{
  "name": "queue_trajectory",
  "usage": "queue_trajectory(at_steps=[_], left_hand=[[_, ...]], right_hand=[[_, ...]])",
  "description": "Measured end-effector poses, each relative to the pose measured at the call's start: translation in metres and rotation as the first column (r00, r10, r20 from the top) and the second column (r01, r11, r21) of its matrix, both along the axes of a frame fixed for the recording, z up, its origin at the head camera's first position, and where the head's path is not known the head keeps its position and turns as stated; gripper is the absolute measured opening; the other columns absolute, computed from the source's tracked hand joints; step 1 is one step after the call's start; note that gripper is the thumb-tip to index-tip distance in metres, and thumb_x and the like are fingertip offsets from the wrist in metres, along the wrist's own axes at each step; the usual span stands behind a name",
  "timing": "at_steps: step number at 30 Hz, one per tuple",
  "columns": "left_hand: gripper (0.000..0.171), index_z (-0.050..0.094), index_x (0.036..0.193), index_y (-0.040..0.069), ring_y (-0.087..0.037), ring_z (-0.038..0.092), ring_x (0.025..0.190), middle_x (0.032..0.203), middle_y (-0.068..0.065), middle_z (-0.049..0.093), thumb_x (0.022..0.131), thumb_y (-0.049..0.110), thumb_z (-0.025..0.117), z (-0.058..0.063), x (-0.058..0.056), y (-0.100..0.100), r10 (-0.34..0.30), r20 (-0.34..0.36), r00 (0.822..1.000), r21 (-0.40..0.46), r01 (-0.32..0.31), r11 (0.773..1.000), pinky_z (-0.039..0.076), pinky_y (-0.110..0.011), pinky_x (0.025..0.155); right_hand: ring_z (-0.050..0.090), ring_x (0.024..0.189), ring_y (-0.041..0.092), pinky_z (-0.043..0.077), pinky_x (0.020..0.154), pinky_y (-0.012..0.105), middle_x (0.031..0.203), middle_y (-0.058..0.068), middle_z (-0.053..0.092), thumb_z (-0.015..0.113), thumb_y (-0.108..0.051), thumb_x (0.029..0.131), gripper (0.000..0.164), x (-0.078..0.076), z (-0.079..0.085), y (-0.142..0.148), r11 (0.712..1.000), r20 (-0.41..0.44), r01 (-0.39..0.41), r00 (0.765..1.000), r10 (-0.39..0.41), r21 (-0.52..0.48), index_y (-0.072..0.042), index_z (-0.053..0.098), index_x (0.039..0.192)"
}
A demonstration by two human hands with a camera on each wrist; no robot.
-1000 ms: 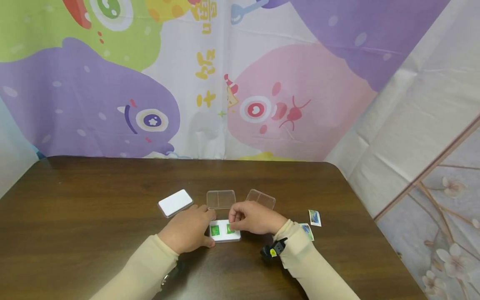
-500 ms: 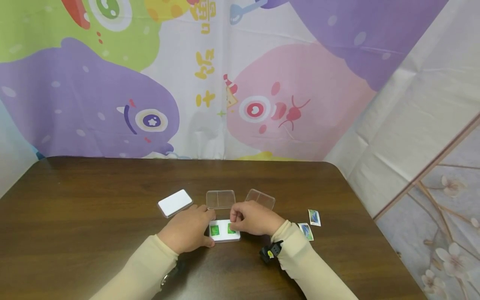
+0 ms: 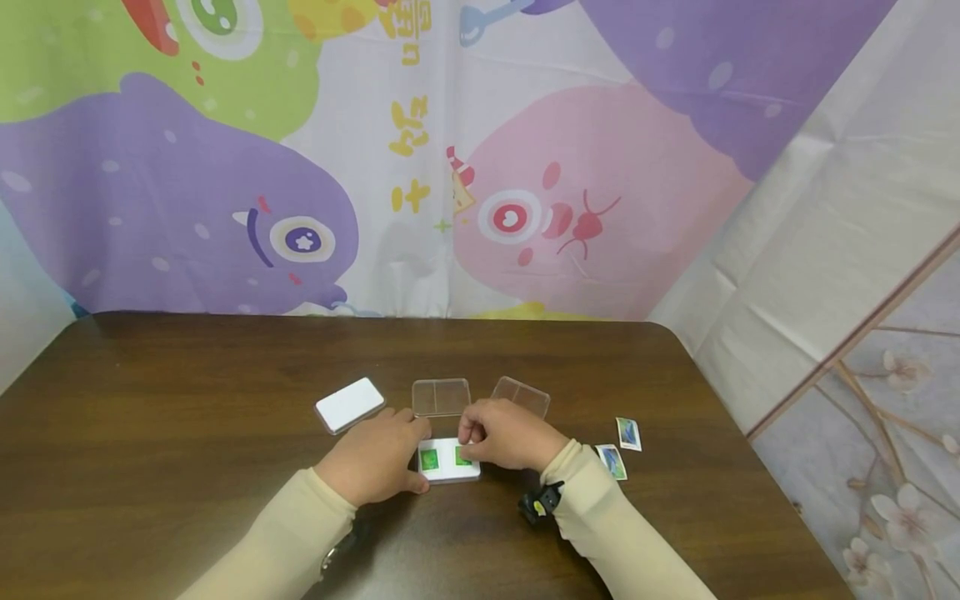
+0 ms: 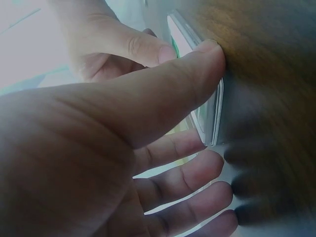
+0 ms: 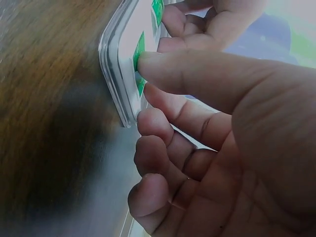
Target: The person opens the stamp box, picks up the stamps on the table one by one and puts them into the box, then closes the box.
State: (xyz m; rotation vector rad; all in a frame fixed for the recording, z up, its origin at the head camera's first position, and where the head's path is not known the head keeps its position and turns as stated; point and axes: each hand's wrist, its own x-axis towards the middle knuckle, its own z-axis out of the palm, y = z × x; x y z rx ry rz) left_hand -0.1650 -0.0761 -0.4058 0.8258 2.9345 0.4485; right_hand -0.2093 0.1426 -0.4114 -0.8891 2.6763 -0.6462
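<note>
A flat white case (image 3: 446,472) with a clear plastic rim lies on the table, two small green stamps on its top. My left hand (image 3: 375,458) grips its left end, thumb (image 4: 205,64) on the near edge and index finger at the far one; the other fingers of that hand reach past it. On the left half is one green stamp (image 3: 428,459). My right hand (image 3: 513,435) holds the other green stamp (image 5: 138,61) against the right half, thumb (image 5: 163,69) on its near side and index finger beyond. The right hand's remaining fingers are curled and partly cover that stamp.
Behind the hands lie two clear plastic lids, one in the middle (image 3: 441,398) and one tilted (image 3: 522,397). Another white case (image 3: 350,406) lies at the left. Two blue-green picture stamps, one near (image 3: 612,462) and one farther (image 3: 628,434), lie right on the brown table (image 3: 225,375).
My right thumb and fingertips have shifted slightly right together with the right green stamp. My left hand and the case stay in place.
</note>
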Motion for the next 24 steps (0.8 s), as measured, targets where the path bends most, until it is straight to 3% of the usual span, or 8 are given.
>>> queue_trajectory(at_steps=[9,15,24], left_hand=[[0.053,0.066,0.109,0.005,-0.026,0.058,0.090,0.098,-0.009,0.064,0.073,0.033,0.094,0.0011,0.0011,0.0001,0.002,0.005,1.000,0.000,-0.002,1.000,0.052,-0.046,0.077],[0.053,0.066,0.108,0.005,-0.025,0.057,0.088,0.097,-0.008,0.064,0.073,0.033,0.094,0.0012,0.0006,0.0001,0.006,0.010,1.000,0.008,-0.006,1.000,0.051,-0.046,0.075],[0.054,0.066,0.110,0.005,-0.024,0.058,0.090,0.099,-0.008,0.065,0.073,0.033,0.094,0.0013,0.0011,-0.0006,0.001,0.005,1.000,0.003,-0.001,1.000,0.052,-0.045,0.076]], right_hand=[[0.054,0.076,0.007,0.047,0.070,0.025,0.082,-0.007,0.060,0.077,-0.016,0.093,0.008,0.0002,0.0031,0.0025,1.000,0.014,-0.017,1.000,0.017,0.012,-0.014,0.070,0.091],[0.052,0.080,0.009,0.046,0.072,0.026,0.087,-0.004,0.059,0.082,-0.020,0.089,0.015,0.0013,0.0081,0.0054,0.998,-0.018,-0.045,0.999,0.046,0.041,-0.014,0.070,0.095],[0.052,0.081,0.008,0.047,0.072,0.024,0.091,-0.005,0.059,0.082,-0.023,0.090,0.017,0.0037,0.0071,0.0019,0.995,0.006,-0.051,0.999,0.051,0.084,-0.016,0.069,0.097]])
